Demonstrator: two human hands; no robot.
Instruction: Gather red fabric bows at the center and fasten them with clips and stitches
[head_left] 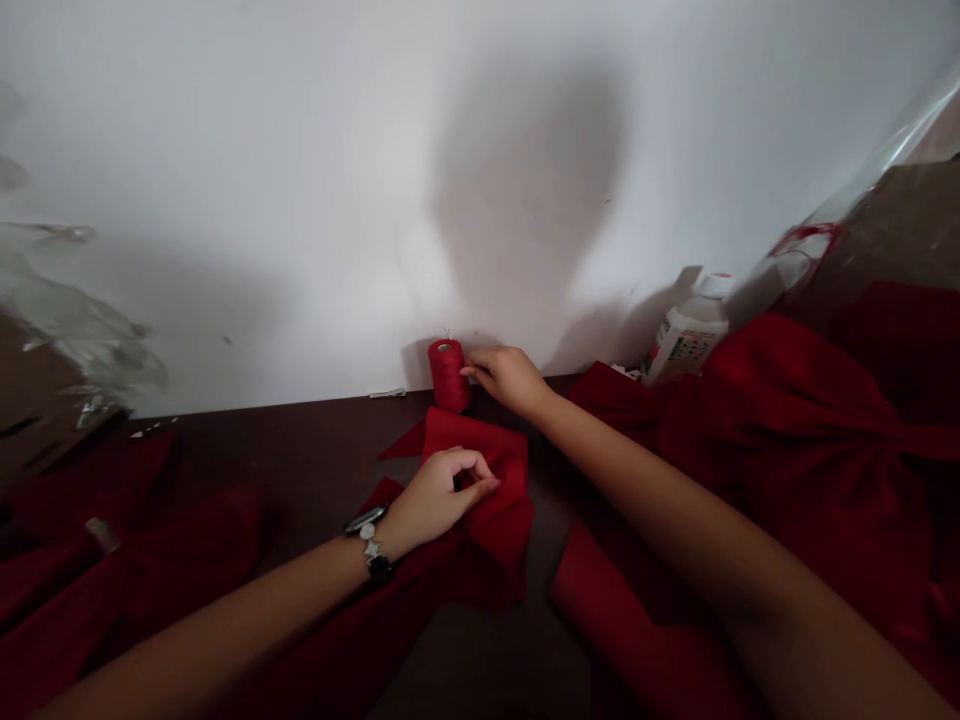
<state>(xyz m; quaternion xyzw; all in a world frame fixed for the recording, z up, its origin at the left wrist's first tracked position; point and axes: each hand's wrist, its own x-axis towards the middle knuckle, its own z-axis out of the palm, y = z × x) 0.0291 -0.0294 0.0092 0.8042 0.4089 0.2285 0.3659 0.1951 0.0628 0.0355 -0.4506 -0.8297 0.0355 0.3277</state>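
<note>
A spool of red thread [450, 376] stands upright on the dark table against the white wall. A small thin pin-like piece sticks up at its top. My right hand [508, 378] is closed in a pinch, its fingertips at the spool's right side; whatever they pinch is too small to see. Below the spool lies a folded piece of red fabric [504, 450]. Over this fabric my left hand [450, 495] is closed, thumb and forefinger pressed together. What sits between those fingertips cannot be made out. A watch and a bracelet are on the left wrist.
A small metal clip [388, 394] lies by the wall, left of the spool. A white bottle [688, 328] stands at the right, beside a large gathered red fabric bow [810, 430]. Another red bow [150, 550] lies at left. Clear plastic [67, 310] hangs over the left side.
</note>
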